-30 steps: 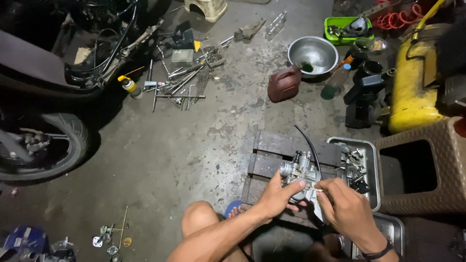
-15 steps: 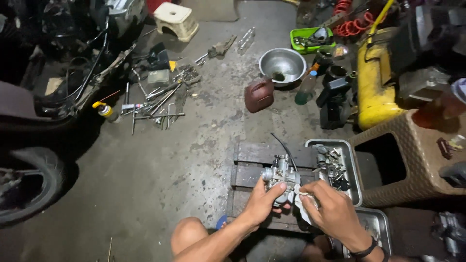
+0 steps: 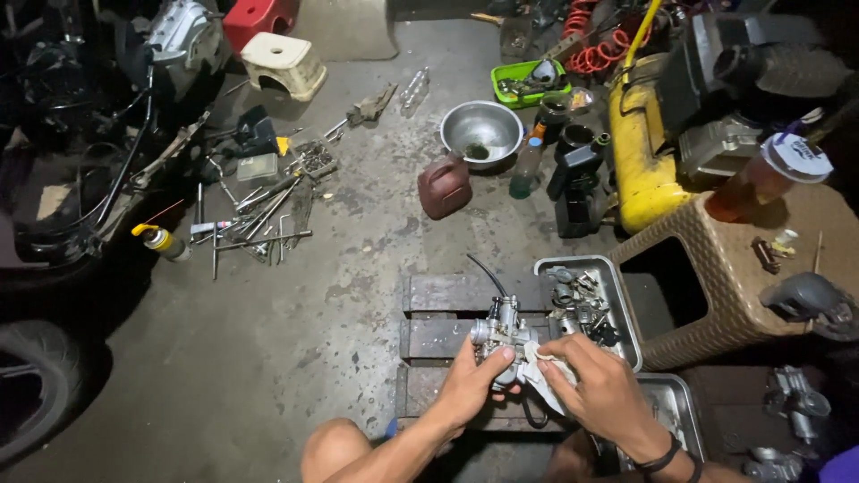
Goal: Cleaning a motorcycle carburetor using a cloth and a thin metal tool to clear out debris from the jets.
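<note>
A small metal carburetor is gripped by the left hand over a low slatted wooden stool set on the concrete floor. A pale rag is pressed against it by the right hand. A metal tray of small parts is seen just beside the stool's right edge. Scattered wrenches, a steel bowl and a dark red jug are seen farther off.

Bare arms; blk band on R wrist.

Carburetor over wooden pallet; parts tray right of it; metal bowl beyond
</note>
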